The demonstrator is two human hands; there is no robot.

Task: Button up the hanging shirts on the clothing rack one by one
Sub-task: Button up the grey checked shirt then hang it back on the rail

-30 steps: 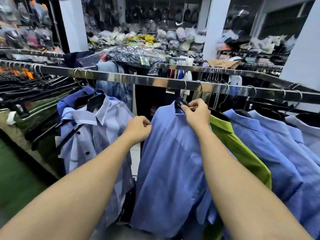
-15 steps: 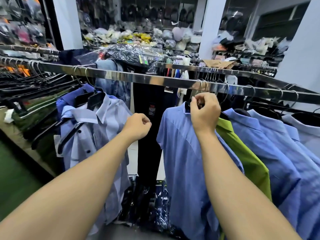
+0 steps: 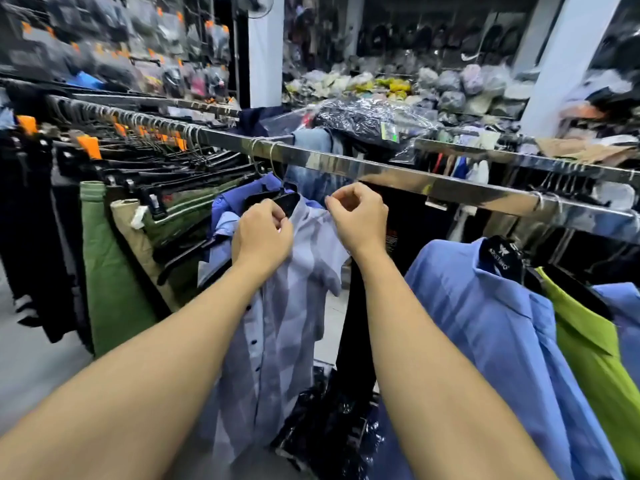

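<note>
A pale lavender shirt (image 3: 294, 306) with dark buttons hangs on a black hanger (image 3: 287, 202) from the chrome rail (image 3: 398, 174). My left hand (image 3: 261, 233) grips its collar on the left side, just below the hanger. Fingers of my right hand (image 3: 358, 220) are curled and pinch the collar's right edge. The shirt front hangs open below my hands. To the right a blue shirt (image 3: 485, 323) hangs apart from both hands, with a lime green shirt (image 3: 588, 341) behind it.
Folded trousers, green (image 3: 114, 271) and dark, hang in a dense row on clip hangers at the left. A plastic-wrapped bundle (image 3: 363, 116) lies over the rail behind. Dark plastic-bagged goods (image 3: 329, 427) sit low between the shirts. A white pillar (image 3: 561, 64) stands at the back right.
My right hand let go of the blue shirt's hanger. Both hands moved left onto the pale shirt's collar, and my view swung left with them.
</note>
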